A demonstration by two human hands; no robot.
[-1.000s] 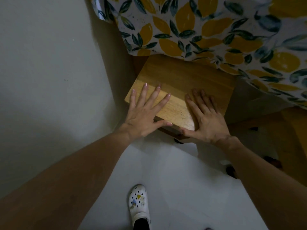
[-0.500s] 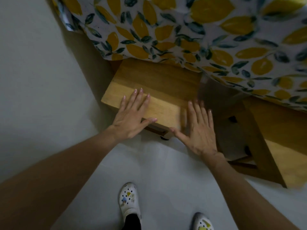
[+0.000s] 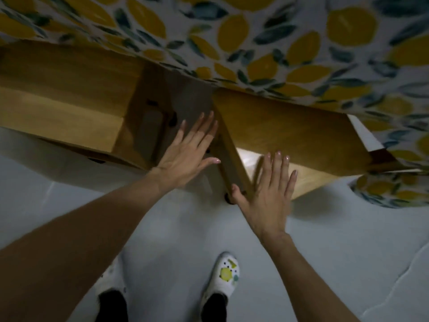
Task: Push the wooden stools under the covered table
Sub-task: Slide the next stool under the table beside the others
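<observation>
Both hands have come off the left stool (image 3: 62, 94) since the earlier frame and shifted toward the right stool (image 3: 290, 135); view panned right too, so both stools now sit side by side in frame. Left stool is partly tucked under the lemon-print tablecloth (image 3: 255, 43), near half of its seat sticking out past the cloth edge. Right stool is likewise partly under the covered surface, its near corner lit and well clear of the cloth. My right hand (image 3: 269, 189) lies flat, fingers spread, palm over the near left corner of the right stool's seat, thumb by the corner edge. My left hand (image 3: 185, 154) is flat and open, fingers extended, over the gap between the two stools, just beside the right stool's left edge; can't tell if it touches wood. Neither grip is pinching anything. Some motion blur on the right hand. Pale floor (image 3: 348, 252) below, my two white clogs (image 3: 222, 277) at the bottom.
</observation>
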